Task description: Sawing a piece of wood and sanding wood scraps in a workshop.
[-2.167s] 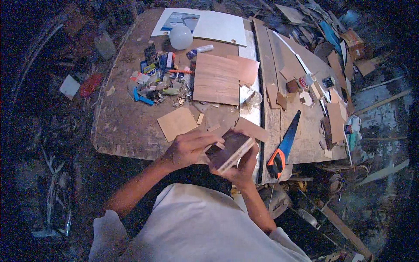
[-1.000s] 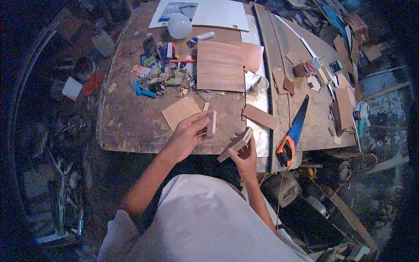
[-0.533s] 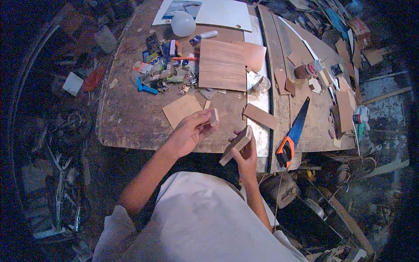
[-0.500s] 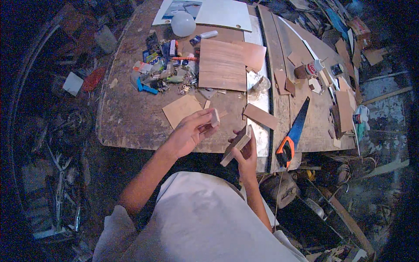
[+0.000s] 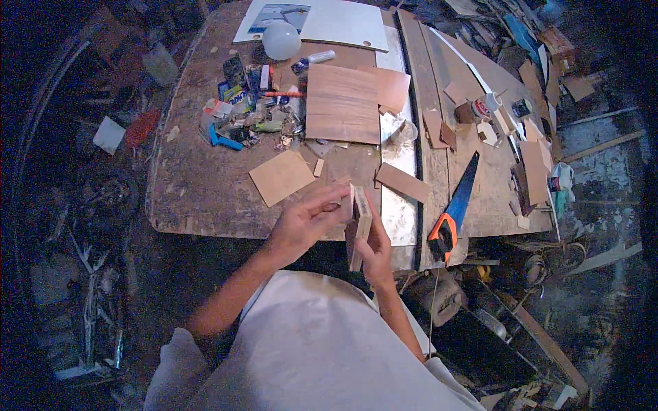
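Fingers of both the left hand and right hand pinch a wood block; loose grip could drop it onto the workbench

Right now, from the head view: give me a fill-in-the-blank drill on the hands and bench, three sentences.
1. Both hands meet on a small ____ block held on edge over the bench's near edge.
2. The handsaw right of the right hand has an ____ handle.
3. The left hand is just below a loose tan ____ lying flat on the workbench.

Missing words: wooden; orange; board
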{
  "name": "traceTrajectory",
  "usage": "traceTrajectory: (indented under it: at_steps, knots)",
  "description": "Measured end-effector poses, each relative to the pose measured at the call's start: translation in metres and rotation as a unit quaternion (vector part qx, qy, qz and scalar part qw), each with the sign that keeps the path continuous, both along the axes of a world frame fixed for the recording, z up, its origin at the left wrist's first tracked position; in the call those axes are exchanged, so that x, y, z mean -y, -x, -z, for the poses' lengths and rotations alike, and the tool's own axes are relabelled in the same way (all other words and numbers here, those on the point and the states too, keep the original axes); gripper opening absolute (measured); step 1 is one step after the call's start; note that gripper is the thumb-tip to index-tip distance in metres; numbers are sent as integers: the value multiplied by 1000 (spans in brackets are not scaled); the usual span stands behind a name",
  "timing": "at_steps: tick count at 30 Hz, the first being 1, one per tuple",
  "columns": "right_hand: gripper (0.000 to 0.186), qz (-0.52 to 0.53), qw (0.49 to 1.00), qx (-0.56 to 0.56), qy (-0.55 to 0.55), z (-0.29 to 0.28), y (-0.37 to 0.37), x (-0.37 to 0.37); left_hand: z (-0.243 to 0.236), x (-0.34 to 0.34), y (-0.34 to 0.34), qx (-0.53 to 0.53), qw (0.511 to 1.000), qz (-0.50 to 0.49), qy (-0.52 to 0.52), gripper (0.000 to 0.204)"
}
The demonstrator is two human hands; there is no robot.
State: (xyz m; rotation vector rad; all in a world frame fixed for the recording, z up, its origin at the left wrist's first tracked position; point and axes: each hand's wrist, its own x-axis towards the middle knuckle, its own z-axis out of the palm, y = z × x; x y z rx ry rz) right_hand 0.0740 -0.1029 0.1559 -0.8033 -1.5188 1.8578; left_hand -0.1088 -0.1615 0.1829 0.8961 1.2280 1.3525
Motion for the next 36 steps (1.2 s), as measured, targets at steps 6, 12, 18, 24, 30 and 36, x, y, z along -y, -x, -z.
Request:
traceTrajectory:
  at_steps: [6, 12, 18, 24, 30, 36]
  knots:
    - [78, 9, 999, -7, -43, -6, 1, 5, -5, 6, -5, -95, 993, -5, -73, 52]
    - [74, 44, 999, -10, -23, -22, 12, 9, 1, 5, -11, 39, 999, -25, -8, 52]
    - [72, 61, 998, 7, -22, -28, 15, 10, -5, 8, -26, 119, 991, -63, -4, 48]
    - [71, 65, 997, 2, -34, -33, 15, 12, -12, 9, -32, 124, 989, -73, -31, 48]
    - [69, 68, 997, 20, -44, -31, 15, 12, -11, 8, -35, 143, 986, -85, -18, 47]
    - [65, 58, 997, 49, 28, -22, 8, 0, 3, 9, -32, 88, 991, -89, -44, 44]
